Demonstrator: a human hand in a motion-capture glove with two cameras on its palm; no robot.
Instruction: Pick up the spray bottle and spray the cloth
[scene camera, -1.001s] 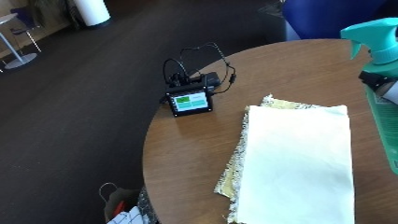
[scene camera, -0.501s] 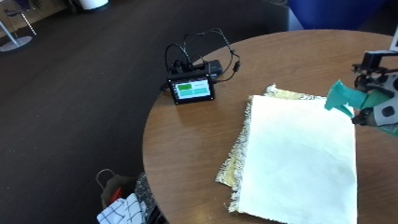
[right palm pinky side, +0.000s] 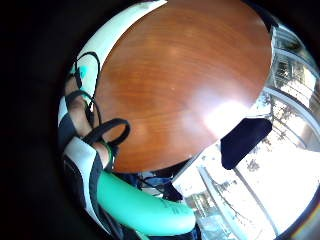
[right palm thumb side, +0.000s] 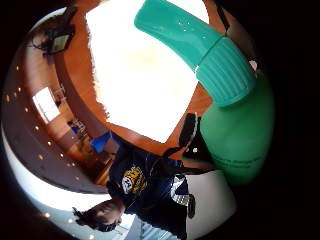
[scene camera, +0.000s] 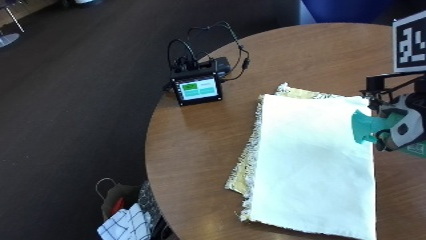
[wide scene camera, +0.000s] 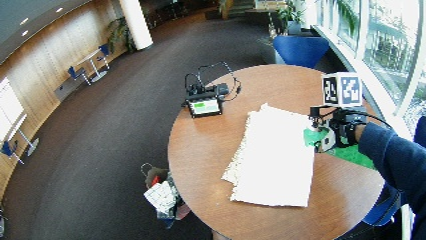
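Sitting leftmost on the round wooden desk (scene camera: 200, 150) is a small black screen device (scene camera: 198, 89); the white rectangular cloth (scene camera: 313, 165) lies mid-desk — the gloved right hand (scene camera: 403, 125), curled around the green plastic spray bottle (scene camera: 373, 125), has swung down from its raised position, nozzle now over the cloth's right edge — likely ready to spray.

- spray bottle (scene camera: 370, 126): teal-green plastic, ribbed collar, trigger head and nozzle pointing left over the cloth's right edge; held off the table, tilted, at the table's right side; green body shows close in the palm views (right palm thumb side: 235, 125).
- cloth (scene camera: 313, 165): white rectangle, frayed edges, lying flat on the round wooden table, stacked on a yellowish patterned cloth (scene camera: 243, 170) that peeks out along its left and far edges.
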